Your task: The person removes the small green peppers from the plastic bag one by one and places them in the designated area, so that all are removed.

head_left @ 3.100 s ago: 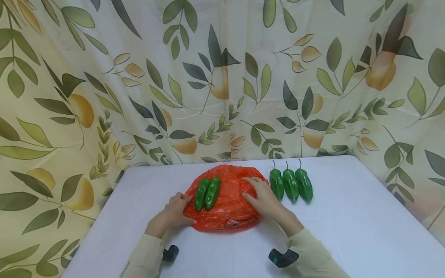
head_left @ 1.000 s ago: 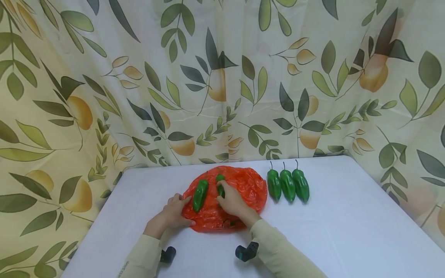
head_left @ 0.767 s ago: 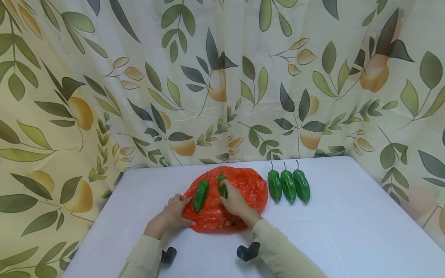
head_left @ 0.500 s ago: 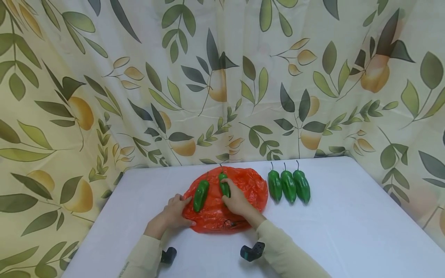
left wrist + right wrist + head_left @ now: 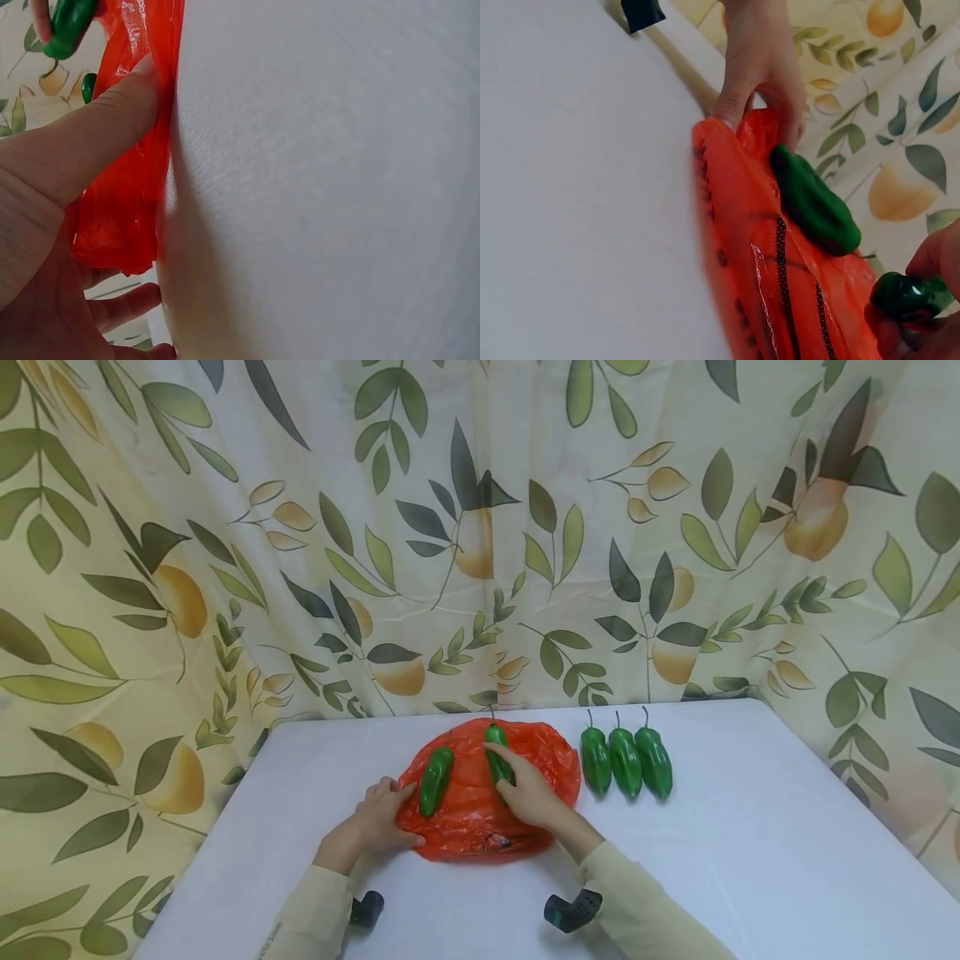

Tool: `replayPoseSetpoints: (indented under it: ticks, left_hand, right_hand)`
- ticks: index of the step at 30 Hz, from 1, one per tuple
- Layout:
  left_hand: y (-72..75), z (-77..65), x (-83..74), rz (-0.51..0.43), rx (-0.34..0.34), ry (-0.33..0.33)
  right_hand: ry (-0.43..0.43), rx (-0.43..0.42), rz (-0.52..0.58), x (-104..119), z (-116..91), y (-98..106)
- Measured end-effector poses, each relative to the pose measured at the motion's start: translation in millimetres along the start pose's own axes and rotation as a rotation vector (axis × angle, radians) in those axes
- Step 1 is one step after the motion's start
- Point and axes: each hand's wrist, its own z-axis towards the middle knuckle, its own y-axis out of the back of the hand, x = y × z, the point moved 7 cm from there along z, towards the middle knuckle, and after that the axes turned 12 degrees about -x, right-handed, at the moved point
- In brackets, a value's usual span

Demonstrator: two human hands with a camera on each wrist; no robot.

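A crinkled red plastic bag lies in the middle of the white table. At its left edge my left hand is spread, thumb and fingers nearly straight; in the left wrist view the thumb lies along the bag's side. My right hand pinches a green pepper over the bag, stem pointing away. In the right wrist view that pepper sits between thumb and fingers. A second green pepper rests on the bag's left part, between the hands, untouched.
Three green peppers stand side by side right of the bag, stems away: a left one, a middle one and a right one. A leaf-and-fruit patterned curtain hangs behind the white table.
My right hand has left the bag's right side, taken hold of the right pepper on the bag and shifted it rightward, apart from the other. My left hand keeps its place.
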Motion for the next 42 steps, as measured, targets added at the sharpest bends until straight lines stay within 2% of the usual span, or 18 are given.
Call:
replayPoseSetpoints:
  ticks: [26, 31, 42]
  left_hand:
    - [1.0, -0.8, -0.5, -0.017, 0.009, 0.006]
    - [1.5, 0.7, -1.7, -0.018, 0.02, 0.01]
    - [3.1, 0.2, -2.0, -0.026, 0.046, 0.022]
  right_hand:
    - [0.102, -0.037, -0.021, 1.3, -32.1, 45.8]
    - [0.112, -0.014, -0.056, -2.7, -38.1, 55.2]
    - [0.186, -0.029, -0.111, -6.1, -44.8, 79.4]
